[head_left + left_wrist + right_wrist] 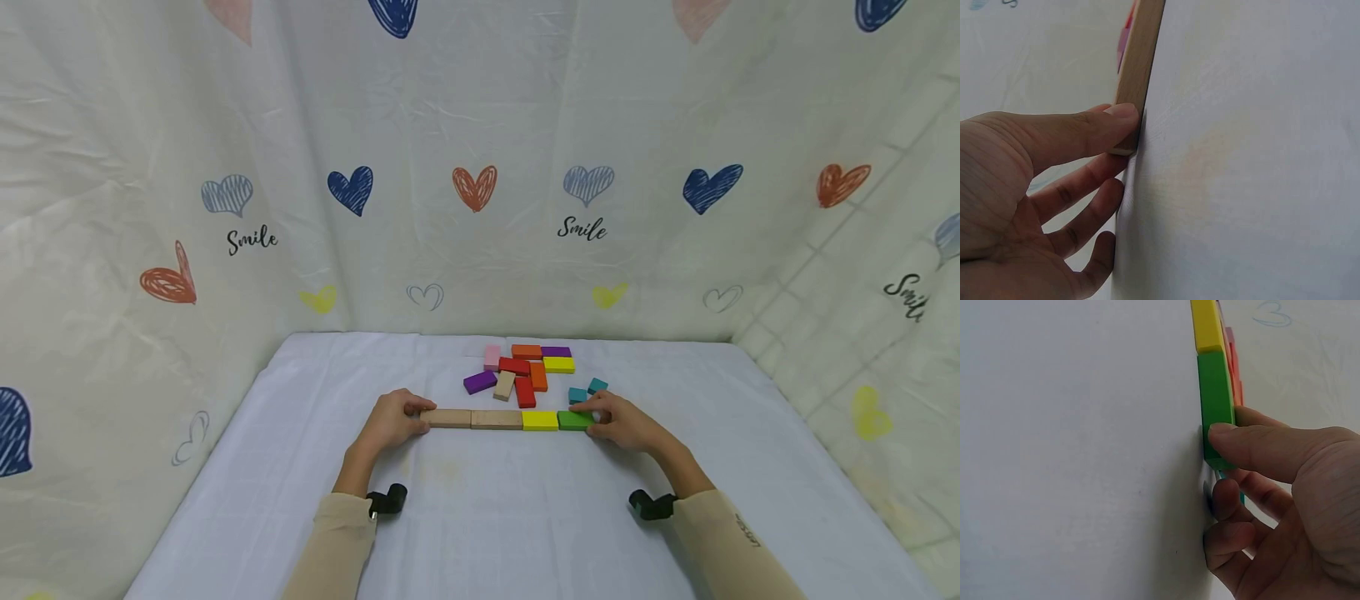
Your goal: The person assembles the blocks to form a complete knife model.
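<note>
A straight row lies end to end on the white cloth: two plain wooden blocks point(496, 420), a yellow block point(540, 421) and a green block point(573, 421). At the row's left end my left hand point(395, 419) pinches the outer wooden block point(1138, 69) between thumb and fingers. My right hand point(624, 422) grips the green block point(1215, 394) at the other end, thumb on its near face and a finger behind. In the right wrist view the yellow block point(1206, 325) sits against the green one, slightly offset.
Behind the row lies a loose cluster of blocks, among them a purple block point(480, 382), a red block point(525, 392), an orange block point(538, 377) and a pink block point(492, 357). Two small teal blocks point(577, 396) lie beside my right fingers. A heart-printed curtain point(480, 250) stands behind the table.
</note>
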A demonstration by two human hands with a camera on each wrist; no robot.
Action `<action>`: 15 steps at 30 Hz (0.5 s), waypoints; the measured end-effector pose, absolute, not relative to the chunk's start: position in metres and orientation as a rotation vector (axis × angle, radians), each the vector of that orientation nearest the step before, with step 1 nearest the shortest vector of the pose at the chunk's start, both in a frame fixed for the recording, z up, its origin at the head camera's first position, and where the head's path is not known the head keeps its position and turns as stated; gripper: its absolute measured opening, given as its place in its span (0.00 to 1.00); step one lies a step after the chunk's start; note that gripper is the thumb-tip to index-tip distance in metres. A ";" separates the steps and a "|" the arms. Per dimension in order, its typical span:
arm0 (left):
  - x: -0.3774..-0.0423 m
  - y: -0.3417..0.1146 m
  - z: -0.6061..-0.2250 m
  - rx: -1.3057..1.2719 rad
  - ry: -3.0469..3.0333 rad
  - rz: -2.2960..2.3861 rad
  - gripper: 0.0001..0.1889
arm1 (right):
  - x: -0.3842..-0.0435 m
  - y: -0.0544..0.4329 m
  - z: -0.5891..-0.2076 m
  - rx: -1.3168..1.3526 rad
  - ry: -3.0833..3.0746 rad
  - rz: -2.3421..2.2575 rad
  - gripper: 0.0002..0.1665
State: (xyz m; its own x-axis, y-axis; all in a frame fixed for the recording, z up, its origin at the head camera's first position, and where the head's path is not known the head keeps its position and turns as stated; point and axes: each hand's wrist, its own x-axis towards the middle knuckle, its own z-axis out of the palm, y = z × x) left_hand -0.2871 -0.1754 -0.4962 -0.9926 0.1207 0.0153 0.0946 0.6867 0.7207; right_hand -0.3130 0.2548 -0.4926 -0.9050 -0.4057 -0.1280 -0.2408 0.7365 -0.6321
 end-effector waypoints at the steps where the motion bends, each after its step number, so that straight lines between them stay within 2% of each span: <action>1: -0.287 -0.175 -0.496 0.185 2.856 1.215 0.17 | -0.313 0.255 -0.493 -0.508 2.682 -0.926 0.24; 15: -0.288 -0.175 -0.496 0.160 2.841 1.209 0.16 | -0.312 0.252 -0.493 -0.484 2.683 -0.926 0.24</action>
State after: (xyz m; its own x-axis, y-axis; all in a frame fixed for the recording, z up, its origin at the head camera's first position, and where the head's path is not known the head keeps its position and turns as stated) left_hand -0.2876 -0.1747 -0.4962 -0.9934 0.1146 -0.0051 0.0758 0.6890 0.7208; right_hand -0.3123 0.2519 -0.4935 -0.9104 -0.3911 -0.1352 -0.2246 0.7414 -0.6324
